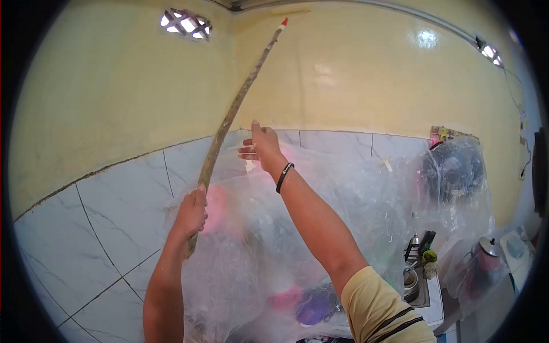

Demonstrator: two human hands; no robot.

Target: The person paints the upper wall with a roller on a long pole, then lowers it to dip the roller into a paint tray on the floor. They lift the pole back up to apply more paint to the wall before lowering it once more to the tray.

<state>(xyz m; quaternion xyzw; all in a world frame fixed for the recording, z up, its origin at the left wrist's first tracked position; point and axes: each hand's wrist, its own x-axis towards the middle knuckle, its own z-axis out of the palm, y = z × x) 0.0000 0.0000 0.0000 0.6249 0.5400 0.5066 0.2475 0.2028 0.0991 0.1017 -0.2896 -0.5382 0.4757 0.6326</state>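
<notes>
A long wooden pole (231,111) slants up toward the corner of the yellow wall. My left hand (191,214) is wrapped around it near its lower end. At its far tip is a small red and white handle, and a pale paint roller (291,10) lies against the wall just below the ceiling edge. My right hand (263,147) is open, fingers spread, to the right of the pole and apart from it. A black band circles that wrist.
Clear plastic sheeting (337,200) drapes over pink, purple and dark items below. White marbled tiles (114,211) line the lower wall. To the right stand a sink (422,288) with dishes and a plastic-covered container with a metal lid (489,247). A vent (186,24) opens high left.
</notes>
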